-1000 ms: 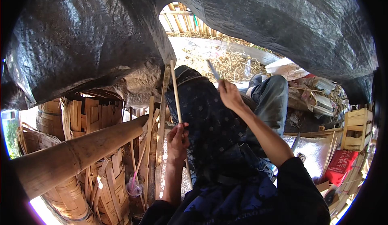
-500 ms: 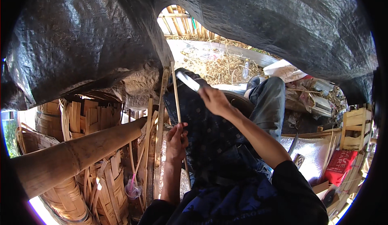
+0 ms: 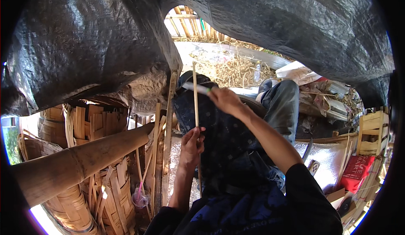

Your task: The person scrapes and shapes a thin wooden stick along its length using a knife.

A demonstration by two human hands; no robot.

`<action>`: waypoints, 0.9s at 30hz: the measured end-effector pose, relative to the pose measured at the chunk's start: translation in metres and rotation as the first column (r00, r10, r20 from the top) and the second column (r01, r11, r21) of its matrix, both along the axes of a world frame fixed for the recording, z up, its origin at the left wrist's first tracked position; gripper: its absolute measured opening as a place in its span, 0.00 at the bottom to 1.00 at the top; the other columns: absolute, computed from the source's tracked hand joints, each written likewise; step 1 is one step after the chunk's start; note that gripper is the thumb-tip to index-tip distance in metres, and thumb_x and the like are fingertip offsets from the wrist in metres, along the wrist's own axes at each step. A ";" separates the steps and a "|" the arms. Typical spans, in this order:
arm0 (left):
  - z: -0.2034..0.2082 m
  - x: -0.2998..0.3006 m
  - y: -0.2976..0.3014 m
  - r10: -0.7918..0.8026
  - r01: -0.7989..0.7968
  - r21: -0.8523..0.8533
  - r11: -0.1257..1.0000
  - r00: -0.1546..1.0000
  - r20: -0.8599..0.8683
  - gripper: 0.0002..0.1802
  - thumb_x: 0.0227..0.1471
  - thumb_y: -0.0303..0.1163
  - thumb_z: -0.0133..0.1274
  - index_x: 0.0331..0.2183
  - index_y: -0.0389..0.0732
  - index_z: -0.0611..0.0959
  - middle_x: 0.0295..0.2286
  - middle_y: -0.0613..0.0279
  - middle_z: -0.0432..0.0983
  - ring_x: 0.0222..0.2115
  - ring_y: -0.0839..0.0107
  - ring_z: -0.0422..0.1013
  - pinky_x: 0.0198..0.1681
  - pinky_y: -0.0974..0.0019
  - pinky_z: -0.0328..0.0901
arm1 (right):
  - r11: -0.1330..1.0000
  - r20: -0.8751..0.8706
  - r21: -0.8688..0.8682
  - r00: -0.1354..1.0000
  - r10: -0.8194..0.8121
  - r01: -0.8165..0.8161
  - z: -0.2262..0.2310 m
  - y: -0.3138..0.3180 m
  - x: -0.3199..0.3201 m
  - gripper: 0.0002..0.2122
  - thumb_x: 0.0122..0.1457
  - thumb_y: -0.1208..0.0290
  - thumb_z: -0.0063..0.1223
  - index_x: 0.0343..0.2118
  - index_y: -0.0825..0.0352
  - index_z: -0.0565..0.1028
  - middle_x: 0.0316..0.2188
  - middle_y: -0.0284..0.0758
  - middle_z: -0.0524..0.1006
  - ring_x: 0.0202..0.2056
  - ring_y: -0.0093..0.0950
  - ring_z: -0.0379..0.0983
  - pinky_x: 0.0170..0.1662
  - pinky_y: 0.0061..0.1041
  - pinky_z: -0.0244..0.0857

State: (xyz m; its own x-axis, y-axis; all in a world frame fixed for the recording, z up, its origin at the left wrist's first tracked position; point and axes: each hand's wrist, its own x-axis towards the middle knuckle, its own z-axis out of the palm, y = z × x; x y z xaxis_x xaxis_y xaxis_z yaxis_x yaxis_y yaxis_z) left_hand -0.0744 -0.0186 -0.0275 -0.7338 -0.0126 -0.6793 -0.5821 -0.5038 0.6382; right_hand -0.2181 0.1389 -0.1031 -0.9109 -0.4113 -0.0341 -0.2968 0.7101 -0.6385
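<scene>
My left hand (image 3: 192, 145) is closed around a thin, pale bamboo strip (image 3: 195, 110) that stands nearly upright above my lap. Its lower end runs down past my wrist. A knife (image 3: 201, 90) is gripped in my right hand (image 3: 228, 103), with the bright blade pointing left. The blade crosses the upper part of the strip; whether it presses into it I cannot tell. Dark patterned cloth (image 3: 211, 129) covers my left leg beneath both hands.
A thick bamboo pole (image 3: 84, 161) juts in at the left, among woven bamboo baskets (image 3: 67, 207). Dark tarpaulin (image 3: 287, 20) hangs overhead. On the right are a second long blade (image 3: 307, 149), a phone (image 3: 314, 167), a red bag (image 3: 356, 172) and a wooden crate (image 3: 373, 131).
My left hand and the bamboo strip have shifted right, the strip now more upright. The knife has come down slightly and its blade now overlaps the strip.
</scene>
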 end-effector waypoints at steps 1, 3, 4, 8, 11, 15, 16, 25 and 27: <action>0.001 0.002 -0.004 0.011 -0.011 -0.008 1.000 1.000 0.004 0.14 0.56 0.40 0.47 0.35 0.38 0.77 0.18 0.71 0.65 0.11 0.88 0.51 0.11 0.81 0.45 | 0.995 0.190 0.056 0.978 -0.089 0.079 0.005 -0.001 -0.010 0.16 0.63 0.61 0.35 0.26 0.67 0.69 0.14 0.39 0.69 0.15 0.33 0.66 0.20 0.34 0.62; 0.005 -0.007 0.010 -0.071 0.072 0.040 0.997 0.997 -0.029 0.14 0.56 0.40 0.46 0.35 0.38 0.77 0.18 0.71 0.64 0.10 0.87 0.51 0.11 0.81 0.45 | 0.943 -0.583 0.218 0.809 -0.080 0.251 -0.061 0.042 -0.026 0.13 0.64 0.65 0.34 0.25 0.65 0.67 0.11 0.32 0.60 0.11 0.25 0.55 0.14 0.30 0.53; 0.003 -0.006 0.006 -0.056 0.057 0.034 0.998 0.998 -0.028 0.14 0.56 0.40 0.46 0.35 0.38 0.77 0.18 0.71 0.64 0.10 0.87 0.51 0.11 0.81 0.45 | 0.977 -0.493 0.023 0.853 -0.172 0.211 -0.055 0.032 -0.027 0.12 0.63 0.66 0.36 0.24 0.65 0.67 0.11 0.32 0.60 0.12 0.25 0.55 0.14 0.30 0.51; -0.002 0.003 -0.004 -0.001 0.001 0.077 0.997 1.000 0.001 0.13 0.57 0.40 0.45 0.35 0.40 0.76 0.17 0.72 0.63 0.09 0.86 0.50 0.12 0.80 0.45 | 0.957 -0.329 -0.255 0.943 0.051 -0.140 -0.021 0.011 -0.003 0.13 0.62 0.63 0.38 0.25 0.66 0.68 0.18 0.39 0.70 0.21 0.35 0.69 0.23 0.34 0.61; -0.002 0.002 -0.004 -0.008 0.006 0.116 0.993 1.000 0.018 0.14 0.57 0.40 0.45 0.35 0.40 0.76 0.17 0.73 0.63 0.09 0.86 0.50 0.12 0.80 0.45 | 0.992 0.141 0.035 0.982 -0.127 0.123 -0.015 0.008 -0.015 0.16 0.63 0.60 0.34 0.27 0.67 0.70 0.20 0.43 0.72 0.22 0.36 0.71 0.26 0.36 0.64; -0.005 -0.004 -0.001 -0.033 0.026 0.142 0.990 0.999 0.043 0.13 0.58 0.40 0.44 0.35 0.42 0.76 0.17 0.75 0.61 0.09 0.86 0.49 0.13 0.79 0.45 | 0.911 0.140 -0.097 0.912 -0.385 0.400 -0.040 0.030 -0.018 0.14 0.63 0.65 0.35 0.31 0.69 0.71 0.19 0.45 0.71 0.21 0.39 0.70 0.25 0.37 0.64; -0.008 -0.003 -0.004 -0.013 0.006 0.139 0.990 0.999 0.045 0.13 0.58 0.40 0.44 0.35 0.42 0.76 0.17 0.75 0.61 0.09 0.86 0.49 0.13 0.79 0.45 | 0.915 0.155 -0.182 0.929 -0.336 0.361 -0.032 0.022 -0.003 0.12 0.62 0.66 0.37 0.31 0.69 0.71 0.18 0.44 0.71 0.21 0.39 0.70 0.25 0.37 0.64; -0.009 -0.006 0.001 -0.027 0.020 0.161 0.987 0.999 0.043 0.13 0.57 0.39 0.44 0.36 0.41 0.76 0.17 0.74 0.62 0.10 0.86 0.49 0.13 0.79 0.46 | 0.916 0.183 0.016 0.899 -0.398 0.402 -0.071 0.058 0.035 0.13 0.58 0.68 0.42 0.21 0.70 0.72 0.20 0.47 0.73 0.29 0.47 0.72 0.30 0.42 0.62; -0.010 -0.007 0.004 -0.042 0.039 0.056 0.998 0.998 0.051 0.13 0.57 0.38 0.44 0.35 0.39 0.77 0.17 0.73 0.63 0.10 0.86 0.50 0.13 0.79 0.46 | 0.848 0.140 0.099 0.837 -0.529 0.520 -0.077 0.070 0.029 0.12 0.59 0.67 0.41 0.27 0.69 0.72 0.21 0.45 0.74 0.26 0.48 0.71 0.30 0.42 0.63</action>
